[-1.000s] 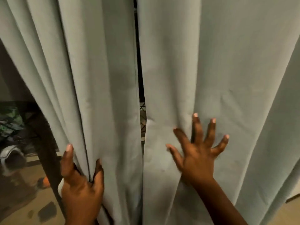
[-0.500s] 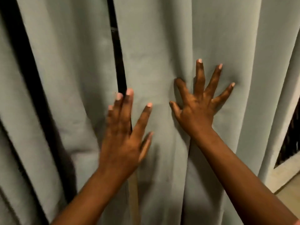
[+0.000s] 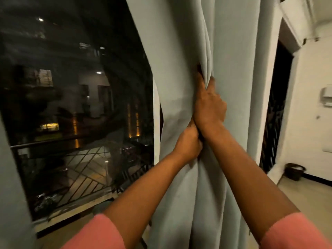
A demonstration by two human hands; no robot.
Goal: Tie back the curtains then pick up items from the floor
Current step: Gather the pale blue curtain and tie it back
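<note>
Right curtain bunched in both my hands, window now uncovered.

On the left, the window (image 3: 75, 105) shows dark buildings and a balcony railing (image 3: 80, 169); half a second ago cloth covered all of it, so the panel has been swept right. A sliver of the other curtain (image 3: 10, 186) hangs at the far left edge, untied. My left hand (image 3: 188, 142) grips the gathered curtain (image 3: 179, 69) low, and touching just above it my right hand (image 3: 208, 106) clamps the folds, fingers dug into the pleats. Earlier both palms were spread flat on the fabric. Right of the bundle stands a dark doorway (image 3: 276, 108), with a small bucket (image 3: 294, 171) on the floor beyond. I judge tying comes next; I see no tie-back.
</note>
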